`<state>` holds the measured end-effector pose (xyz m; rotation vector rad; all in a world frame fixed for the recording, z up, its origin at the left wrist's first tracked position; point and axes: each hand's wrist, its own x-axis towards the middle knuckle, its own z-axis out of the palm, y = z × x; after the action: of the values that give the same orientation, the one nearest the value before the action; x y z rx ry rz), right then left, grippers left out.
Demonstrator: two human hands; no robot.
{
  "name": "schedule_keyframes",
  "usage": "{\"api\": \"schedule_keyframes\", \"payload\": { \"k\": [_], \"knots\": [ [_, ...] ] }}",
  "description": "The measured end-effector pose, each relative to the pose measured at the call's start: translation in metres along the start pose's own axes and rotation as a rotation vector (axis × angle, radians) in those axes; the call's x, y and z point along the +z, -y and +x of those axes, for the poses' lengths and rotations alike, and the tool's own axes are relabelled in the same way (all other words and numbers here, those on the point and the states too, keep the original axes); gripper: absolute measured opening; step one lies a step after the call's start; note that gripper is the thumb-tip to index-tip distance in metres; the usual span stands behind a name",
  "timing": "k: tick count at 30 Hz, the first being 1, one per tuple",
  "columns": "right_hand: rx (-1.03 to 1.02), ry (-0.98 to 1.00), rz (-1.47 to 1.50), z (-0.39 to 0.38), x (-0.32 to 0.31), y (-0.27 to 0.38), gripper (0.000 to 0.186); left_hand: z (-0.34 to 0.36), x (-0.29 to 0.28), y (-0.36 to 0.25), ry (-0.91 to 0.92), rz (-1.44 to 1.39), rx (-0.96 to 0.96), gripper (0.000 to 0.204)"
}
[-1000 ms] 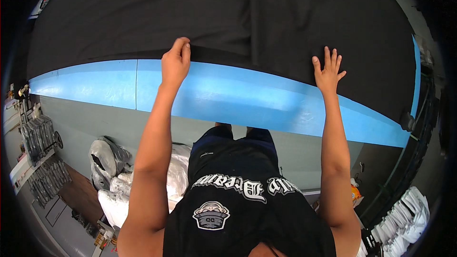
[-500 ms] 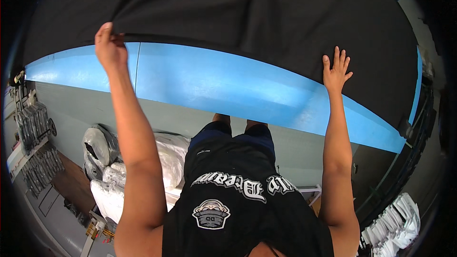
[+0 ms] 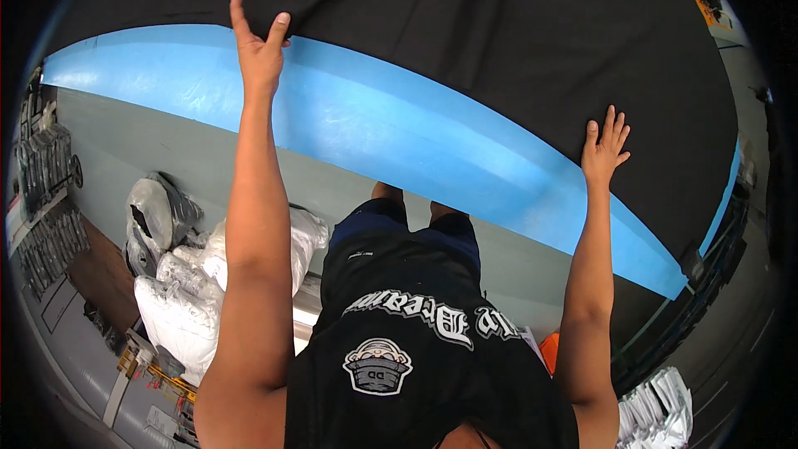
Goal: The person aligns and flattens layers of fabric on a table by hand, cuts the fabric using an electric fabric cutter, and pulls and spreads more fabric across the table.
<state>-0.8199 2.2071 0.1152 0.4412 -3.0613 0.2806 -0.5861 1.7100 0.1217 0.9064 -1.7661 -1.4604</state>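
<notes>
A wide sheet of black fabric lies over a table with a light blue top, whose near strip shows bare. At the fabric's near edge, left of the middle, my left hand has its index finger and thumb stretched wide apart. Its other fingers are mostly hidden. Soft folds run through the cloth away from this hand. Over on the right, my right hand rests flat on the black fabric near its edge, fingers spread.
Plastic-wrapped white bundles are on the floor at lower left. Wrapped items hang on a rack at far left. A stack of white pieces stands at lower right. A dark clamp-like part sits at the table's right corner.
My left hand has let go of its pinch on the fabric edge, moved right and farther away, and spread its fingers. My right hand stays flat on the cloth. The whole view has shifted.
</notes>
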Motion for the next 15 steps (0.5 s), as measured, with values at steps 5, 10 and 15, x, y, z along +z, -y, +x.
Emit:
{"api": "schedule_keyframes", "payload": {
  "k": [5,10,15],
  "knots": [
    [0.000,0.009,-0.075,-0.005,0.003,-0.011,0.060,0.038,-0.009,-0.048,-0.047,-0.263,0.119,0.051],
    [-0.031,0.007,-0.051,0.000,0.002,0.000,0.059,0.073,-0.047,-0.029,-0.149,-0.149,0.157,0.041],
    [-0.012,-0.001,-0.086,-0.003,-0.001,-0.007,0.061,0.058,-0.036,0.017,-0.160,0.375,0.160,0.038]
  ]
}}
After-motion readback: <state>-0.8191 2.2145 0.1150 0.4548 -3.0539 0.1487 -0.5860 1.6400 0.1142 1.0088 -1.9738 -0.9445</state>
